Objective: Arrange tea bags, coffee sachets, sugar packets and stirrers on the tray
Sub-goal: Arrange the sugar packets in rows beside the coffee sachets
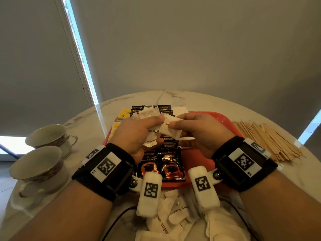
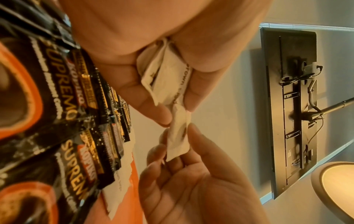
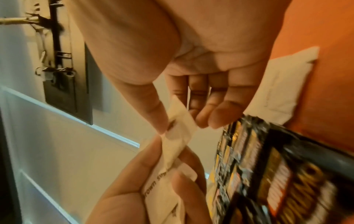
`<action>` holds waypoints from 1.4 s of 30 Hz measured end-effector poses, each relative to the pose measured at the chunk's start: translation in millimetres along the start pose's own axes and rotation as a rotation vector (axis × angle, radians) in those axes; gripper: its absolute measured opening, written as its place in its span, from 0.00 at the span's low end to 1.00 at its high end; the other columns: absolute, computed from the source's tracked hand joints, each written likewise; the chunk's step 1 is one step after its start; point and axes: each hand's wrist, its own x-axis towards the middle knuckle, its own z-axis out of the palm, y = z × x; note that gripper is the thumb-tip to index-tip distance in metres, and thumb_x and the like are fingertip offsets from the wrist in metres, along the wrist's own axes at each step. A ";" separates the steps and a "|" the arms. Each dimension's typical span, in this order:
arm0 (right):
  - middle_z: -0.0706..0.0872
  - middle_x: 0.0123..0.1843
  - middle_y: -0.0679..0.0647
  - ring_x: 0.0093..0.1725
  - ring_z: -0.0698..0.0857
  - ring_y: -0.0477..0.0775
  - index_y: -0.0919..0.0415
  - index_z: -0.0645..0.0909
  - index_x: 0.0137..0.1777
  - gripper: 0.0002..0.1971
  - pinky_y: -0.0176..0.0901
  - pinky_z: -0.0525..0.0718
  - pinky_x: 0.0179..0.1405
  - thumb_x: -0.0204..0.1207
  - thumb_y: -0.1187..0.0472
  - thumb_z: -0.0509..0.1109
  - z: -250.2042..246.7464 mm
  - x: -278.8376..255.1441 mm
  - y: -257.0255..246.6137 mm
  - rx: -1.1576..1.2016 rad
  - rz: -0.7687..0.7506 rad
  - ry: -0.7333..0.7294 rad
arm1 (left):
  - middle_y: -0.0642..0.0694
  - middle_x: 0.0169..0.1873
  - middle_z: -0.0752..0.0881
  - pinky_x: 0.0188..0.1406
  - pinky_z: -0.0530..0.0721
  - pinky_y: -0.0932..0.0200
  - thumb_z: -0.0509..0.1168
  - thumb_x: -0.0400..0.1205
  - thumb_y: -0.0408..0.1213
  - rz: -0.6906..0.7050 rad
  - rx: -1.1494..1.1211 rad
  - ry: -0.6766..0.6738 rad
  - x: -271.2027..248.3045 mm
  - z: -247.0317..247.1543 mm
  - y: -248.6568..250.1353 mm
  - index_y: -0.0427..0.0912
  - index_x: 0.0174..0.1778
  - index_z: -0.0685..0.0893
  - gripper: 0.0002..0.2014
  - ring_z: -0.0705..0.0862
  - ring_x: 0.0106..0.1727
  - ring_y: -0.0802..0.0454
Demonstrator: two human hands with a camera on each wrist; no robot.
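Loose brown sugar packets [image 1: 161, 225] heaped at the near counter [image 1: 225, 105] edge. Above the red tray [image 1: 224, 120], left hand [image 1: 137, 134] clutching a bunch of packets, right hand [image 1: 194, 131] pinching one packet [image 1: 171, 126] free. Sugar step underway; next, laying it flat beside the Kopiko coffee sachets [image 1: 160, 164]. Further off, wooden stirrers [image 1: 267, 138] waiting.

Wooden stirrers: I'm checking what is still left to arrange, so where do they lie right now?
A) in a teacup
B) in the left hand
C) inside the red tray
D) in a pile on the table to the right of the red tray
D: the wooden stirrers lie heaped on the marble table, outside the right edge of the red tray.
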 end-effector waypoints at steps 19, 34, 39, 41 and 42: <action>0.85 0.39 0.64 0.32 0.78 0.60 0.69 0.85 0.48 0.11 0.48 0.74 0.31 0.69 0.64 0.79 -37.0 11.7 11.7 -0.375 0.375 0.403 | 0.37 0.45 0.93 0.26 0.88 0.57 0.77 0.82 0.34 -0.105 -0.066 0.044 6.8 -4.1 1.1 0.37 0.62 0.86 0.15 0.94 0.36 0.48; 0.85 0.47 0.62 0.34 0.76 0.55 0.58 0.91 0.52 0.06 0.46 0.77 0.33 0.78 0.66 0.75 -31.7 6.6 11.4 -0.330 0.302 0.321 | 0.42 0.32 0.93 0.27 0.90 0.56 0.77 0.82 0.34 -0.122 -0.049 0.052 7.7 -4.1 0.5 0.39 0.56 0.86 0.10 0.94 0.35 0.48; 0.85 0.44 0.60 0.35 0.80 0.56 0.64 0.88 0.50 0.03 0.50 0.79 0.35 0.79 0.67 0.75 -28.6 3.3 13.2 -0.229 0.198 0.386 | 0.42 0.31 0.93 0.28 0.90 0.56 0.76 0.82 0.34 -0.118 -0.047 0.049 4.9 -2.6 1.2 0.40 0.56 0.85 0.09 0.94 0.36 0.48; 0.82 0.39 0.57 0.35 0.78 0.53 0.66 0.86 0.52 0.04 0.46 0.78 0.34 0.80 0.66 0.74 -23.8 -0.5 13.6 -0.163 0.238 0.336 | 0.41 0.33 0.93 0.28 0.91 0.56 0.75 0.83 0.33 -0.122 -0.049 0.047 3.3 -2.0 1.8 0.39 0.57 0.84 0.10 0.93 0.34 0.48; 0.80 0.36 0.56 0.33 0.77 0.51 0.66 0.86 0.52 0.04 0.44 0.77 0.33 0.80 0.66 0.73 -20.8 -2.3 13.7 -0.138 0.268 0.288 | 0.40 0.35 0.93 0.28 0.91 0.55 0.75 0.83 0.33 -0.123 -0.052 0.048 2.4 -1.7 2.3 0.39 0.57 0.84 0.09 0.93 0.34 0.49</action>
